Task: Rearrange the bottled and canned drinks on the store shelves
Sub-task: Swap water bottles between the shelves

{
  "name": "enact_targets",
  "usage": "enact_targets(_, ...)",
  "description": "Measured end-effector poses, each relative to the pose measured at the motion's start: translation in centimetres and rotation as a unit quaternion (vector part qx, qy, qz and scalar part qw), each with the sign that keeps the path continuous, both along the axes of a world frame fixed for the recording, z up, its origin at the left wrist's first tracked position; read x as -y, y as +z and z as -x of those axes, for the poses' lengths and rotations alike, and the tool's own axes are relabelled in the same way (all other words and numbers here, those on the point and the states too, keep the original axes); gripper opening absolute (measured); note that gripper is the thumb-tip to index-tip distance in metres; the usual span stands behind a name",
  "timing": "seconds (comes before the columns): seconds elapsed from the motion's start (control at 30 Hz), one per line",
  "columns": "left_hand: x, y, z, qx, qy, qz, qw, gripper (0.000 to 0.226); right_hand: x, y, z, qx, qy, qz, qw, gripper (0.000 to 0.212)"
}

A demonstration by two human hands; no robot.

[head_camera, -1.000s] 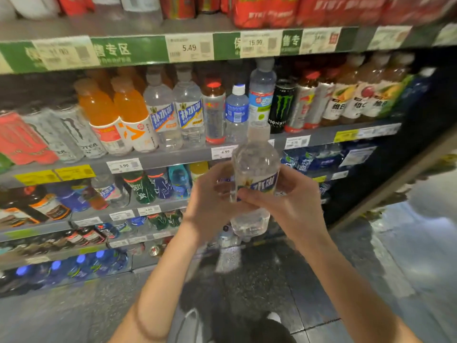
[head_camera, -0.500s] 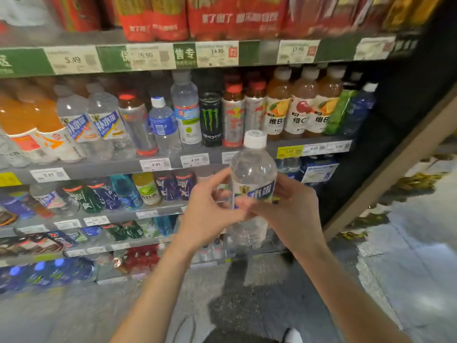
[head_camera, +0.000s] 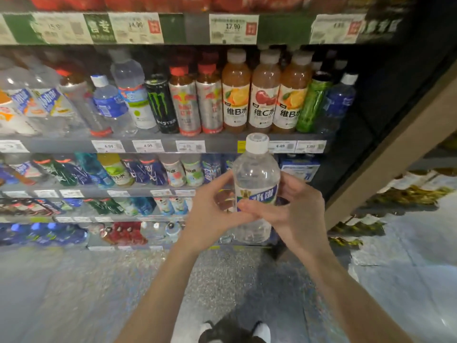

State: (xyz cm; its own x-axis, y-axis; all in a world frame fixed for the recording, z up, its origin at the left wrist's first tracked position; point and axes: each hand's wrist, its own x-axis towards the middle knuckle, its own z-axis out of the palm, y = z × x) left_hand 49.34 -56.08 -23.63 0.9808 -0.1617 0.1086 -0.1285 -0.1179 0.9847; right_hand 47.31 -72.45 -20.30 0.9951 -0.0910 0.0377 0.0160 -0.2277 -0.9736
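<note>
Grey store shelves [head_camera: 222, 144] stood packed; my left hand [head_camera: 210, 214] and right hand [head_camera: 296, 209] both gripped the clear white-capped water bottle [head_camera: 256, 174], steadying it upright for reshelving.

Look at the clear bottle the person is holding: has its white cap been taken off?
No, the white cap sits on top of the clear bottle, which the left hand and right hand hold upright.

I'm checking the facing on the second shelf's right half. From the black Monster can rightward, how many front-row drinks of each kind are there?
Black Monster can: 1
Silver bottles with red caps: 2
Juice bottles with white caps: 3
Green bottle: 1
Blue bottle: 1
Total: 8
</note>
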Motion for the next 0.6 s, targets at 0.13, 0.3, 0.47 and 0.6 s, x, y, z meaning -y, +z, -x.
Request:
enact_targets(0.13,0.4,-1.5,-1.0,0.0,0.027,0.014,1.0,0.074,0.6,-1.3,-1.4,-0.008,-0.006,0.011,1.0,0.052)
enact_targets(0.3,-0.1,-3.5,-3.2,0.001,0.01,-0.058,0.998,0.068,0.9,-3.8,-3.6,-0.035,0.025,0.024,0.999,0.056)
enact_targets(0.47,0.4,-8.6,-4.8,0.001,0.004,-0.098,0.995,0.069,1.6,-10.7,-5.5,-0.032,0.022,0.009,0.999,0.057)
enact_targets(0.6,1.8,-14.8,-5.4,0.005,0.004,-0.117,0.993,0.059,2.7,-18.4,-6.0,-0.002,0.017,0.026,1.0,0.063)
